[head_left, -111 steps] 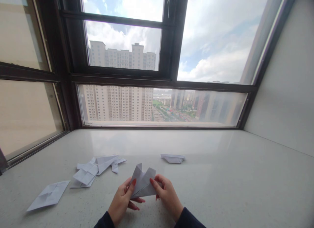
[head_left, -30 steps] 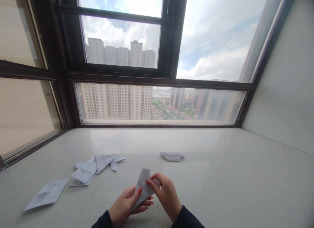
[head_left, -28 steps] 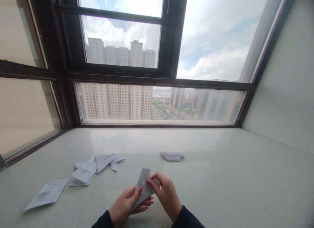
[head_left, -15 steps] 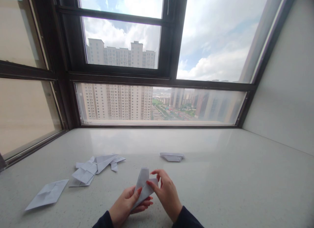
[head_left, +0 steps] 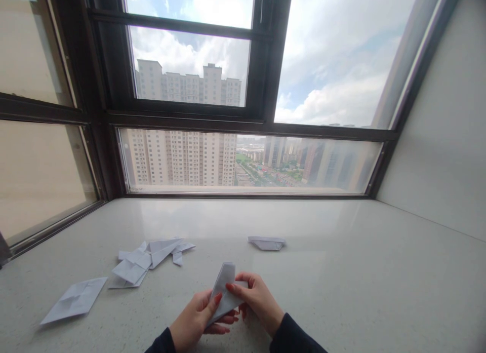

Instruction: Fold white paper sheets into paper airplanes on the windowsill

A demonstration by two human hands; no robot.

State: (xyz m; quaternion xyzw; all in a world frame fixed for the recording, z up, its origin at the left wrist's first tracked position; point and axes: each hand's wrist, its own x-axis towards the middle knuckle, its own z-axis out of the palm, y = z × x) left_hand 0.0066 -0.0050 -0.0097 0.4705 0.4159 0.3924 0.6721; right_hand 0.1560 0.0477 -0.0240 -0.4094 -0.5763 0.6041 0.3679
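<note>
Both hands' fingers (head_left: 218, 298) pinching folded paper (head_left: 224, 291)

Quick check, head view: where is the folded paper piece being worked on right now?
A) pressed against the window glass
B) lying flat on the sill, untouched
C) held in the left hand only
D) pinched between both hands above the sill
D: the folded paper piece is gripped by the left hand and the right hand together, lifted over the sill.
</note>
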